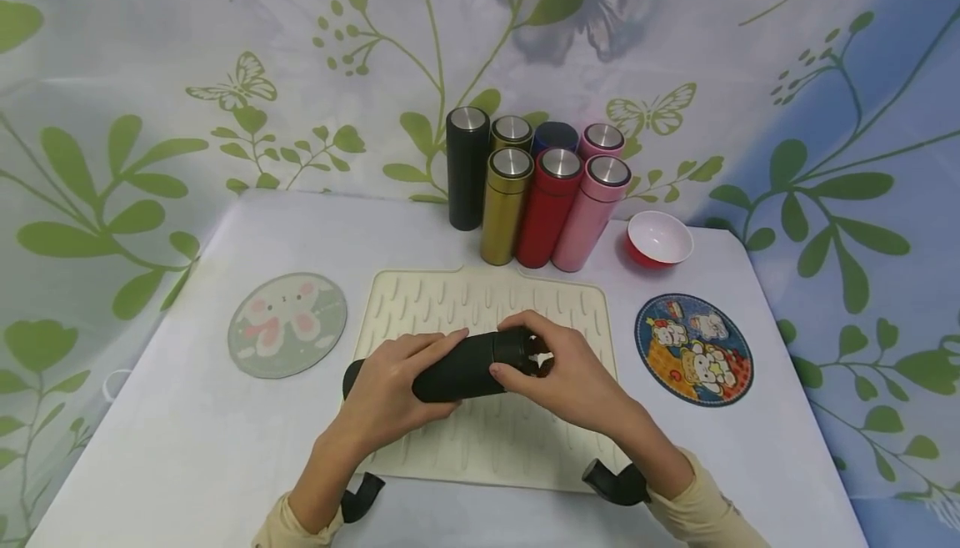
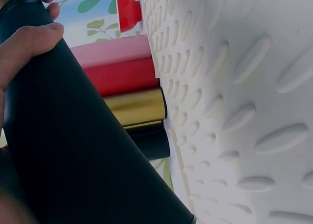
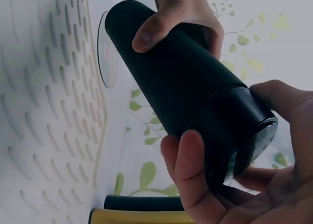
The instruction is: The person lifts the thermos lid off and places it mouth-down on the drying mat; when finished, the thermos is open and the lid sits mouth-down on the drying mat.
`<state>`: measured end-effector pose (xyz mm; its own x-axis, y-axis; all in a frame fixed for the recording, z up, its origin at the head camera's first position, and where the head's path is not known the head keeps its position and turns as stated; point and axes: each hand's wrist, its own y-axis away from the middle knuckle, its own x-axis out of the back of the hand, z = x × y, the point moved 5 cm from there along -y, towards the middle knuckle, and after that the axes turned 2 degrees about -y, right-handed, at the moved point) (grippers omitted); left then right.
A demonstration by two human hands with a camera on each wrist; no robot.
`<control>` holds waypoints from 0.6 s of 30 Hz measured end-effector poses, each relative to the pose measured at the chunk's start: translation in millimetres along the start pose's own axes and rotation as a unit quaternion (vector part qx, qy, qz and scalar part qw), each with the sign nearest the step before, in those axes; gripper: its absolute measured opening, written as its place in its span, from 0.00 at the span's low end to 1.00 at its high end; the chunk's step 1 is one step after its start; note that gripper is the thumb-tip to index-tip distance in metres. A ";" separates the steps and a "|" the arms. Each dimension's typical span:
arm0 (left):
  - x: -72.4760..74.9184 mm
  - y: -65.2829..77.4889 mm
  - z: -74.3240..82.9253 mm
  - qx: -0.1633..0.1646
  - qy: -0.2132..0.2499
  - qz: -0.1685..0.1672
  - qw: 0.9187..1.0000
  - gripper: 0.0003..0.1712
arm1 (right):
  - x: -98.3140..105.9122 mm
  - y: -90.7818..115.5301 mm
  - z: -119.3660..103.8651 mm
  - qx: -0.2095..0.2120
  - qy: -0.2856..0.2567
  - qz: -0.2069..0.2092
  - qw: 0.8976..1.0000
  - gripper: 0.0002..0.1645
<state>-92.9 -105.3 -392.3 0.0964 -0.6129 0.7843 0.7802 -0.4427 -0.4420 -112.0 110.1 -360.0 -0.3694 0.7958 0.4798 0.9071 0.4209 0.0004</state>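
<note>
A black thermos flask [image 1: 459,371] lies almost level above the cream ribbed mat [image 1: 487,448], its capped end a little higher and to the right. My left hand [image 1: 396,381] grips the flask's body, thumb along the near upper side. Around the black cap [image 3: 239,116] curl the fingers of my right hand [image 1: 566,369]. In the right wrist view a thin seam parts cap from body, and the cap's shiny metal top faces the palm. The flask's dark body [image 2: 73,136] fills much of the left wrist view.
Several thermos flasks stand upright behind the mat, among them a gold one [image 1: 506,214], a red one [image 1: 549,214] and a pink one [image 1: 592,214]. A red bowl [image 1: 660,239] with white inside is right of them. Round coasters lie left [image 1: 287,325] and right [image 1: 693,350].
</note>
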 end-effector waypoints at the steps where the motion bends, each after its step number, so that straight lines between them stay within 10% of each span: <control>1: -0.1 0.0 0.1 0.002 0.000 -0.001 1.000 0.52 | 0.8 0.5 -1.8 0.020 0.006 -0.001 1.000 0.25; 9: -0.6 1.2 -2.3 0.030 0.049 -0.023 0.998 0.51 | 1.1 6.3 -15.2 0.147 0.005 -0.021 0.989 0.37; 18: -3.8 2.2 -5.8 0.060 0.146 -0.064 0.985 0.54 | 3.8 7.3 -17.4 0.175 0.013 -0.032 0.984 0.46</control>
<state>-95.2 -107.7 -398.7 -0.1752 -0.7274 0.6634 0.8441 -0.4578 -0.2791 -103.2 108.7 -342.9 -0.4143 0.7527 0.5117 0.7555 0.5979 -0.2677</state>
